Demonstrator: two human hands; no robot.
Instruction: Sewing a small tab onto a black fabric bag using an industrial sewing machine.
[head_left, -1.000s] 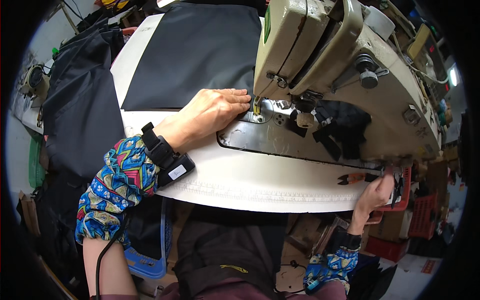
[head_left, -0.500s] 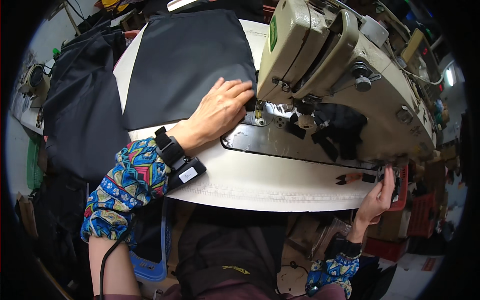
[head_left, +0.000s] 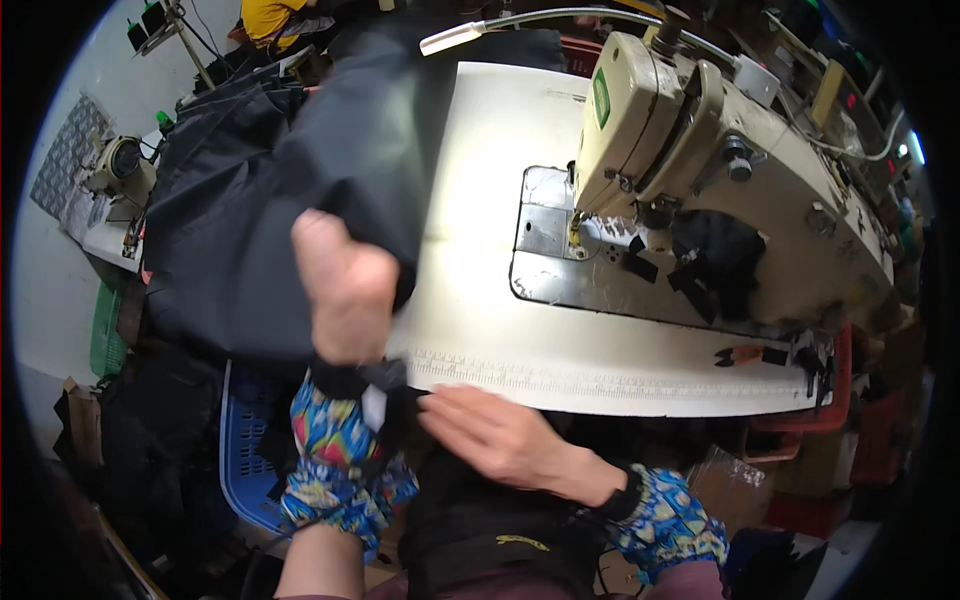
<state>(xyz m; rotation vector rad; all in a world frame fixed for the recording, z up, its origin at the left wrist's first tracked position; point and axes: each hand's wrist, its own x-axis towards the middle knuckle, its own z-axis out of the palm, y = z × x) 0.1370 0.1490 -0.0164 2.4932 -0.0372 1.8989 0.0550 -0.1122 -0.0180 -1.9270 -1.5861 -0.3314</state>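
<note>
My left hand (head_left: 348,290), smeared by motion, is closed at the edge of a black fabric panel (head_left: 375,130) left of the sewing machine (head_left: 640,130). The panel is blurred too and hangs over the left end of the white table; its fold in my fingers is partly hidden. At the table's front edge, my right hand (head_left: 500,437) is held low with its fingers stretched out together, holding nothing. The needle area and metal plate (head_left: 545,275) of the machine are uncovered.
More black fabric (head_left: 220,200) is heaped on the left. Orange-handled snips (head_left: 745,355) lie on the white table (head_left: 480,330) near a red basket (head_left: 843,375). Black scraps (head_left: 720,260) sit under the machine arm. A blue basket (head_left: 240,450) stands below.
My left hand has moved left, away from the needle, and the black panel has shifted left off the machine plate. My right hand has come from the table's right end to the front middle.
</note>
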